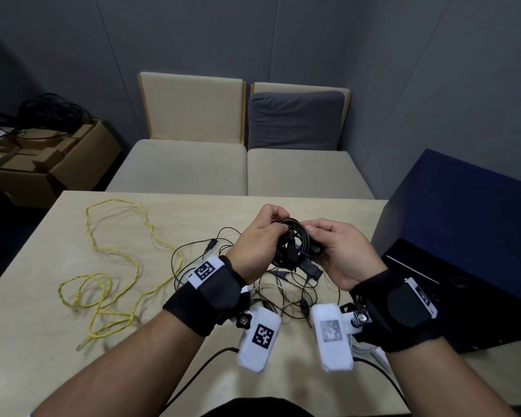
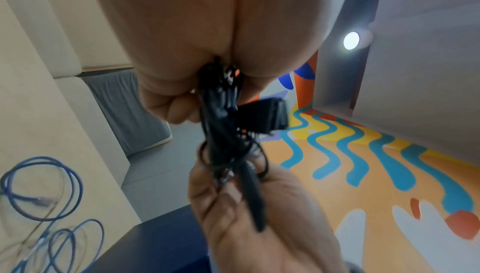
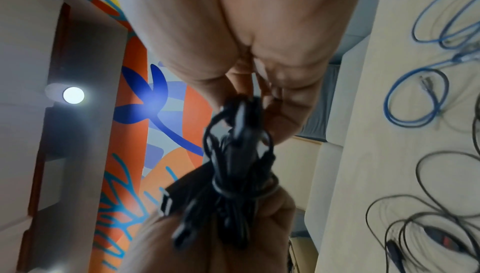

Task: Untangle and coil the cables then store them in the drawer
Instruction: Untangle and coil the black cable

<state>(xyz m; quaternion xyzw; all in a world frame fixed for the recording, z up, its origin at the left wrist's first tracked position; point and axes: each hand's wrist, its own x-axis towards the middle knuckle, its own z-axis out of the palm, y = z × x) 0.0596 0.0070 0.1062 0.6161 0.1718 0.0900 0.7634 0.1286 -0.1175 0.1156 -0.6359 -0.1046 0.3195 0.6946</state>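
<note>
Hands first: left hand [image 1: 253, 239] curled tight round one side of the black cable coil [image 1: 289, 236], right hand [image 1: 340, 251] pinching the opposite side, both raised just above the table [image 1: 42, 281]. Coil looks only part-wound. A plug and thin tails hang beneath it, running into the black tangle [image 1: 304, 307] lying under the wrists. Yellow cable [image 1: 115, 201] sprawls uncoiled to the left. Dark blue drawer unit [image 1: 463, 206] stands at right; open or closed, cannot tell.

Risk: tails seem caught in the tangle, so winding on could drag it up and tighten knots. Easing either grip could let loops spring apart.
</note>
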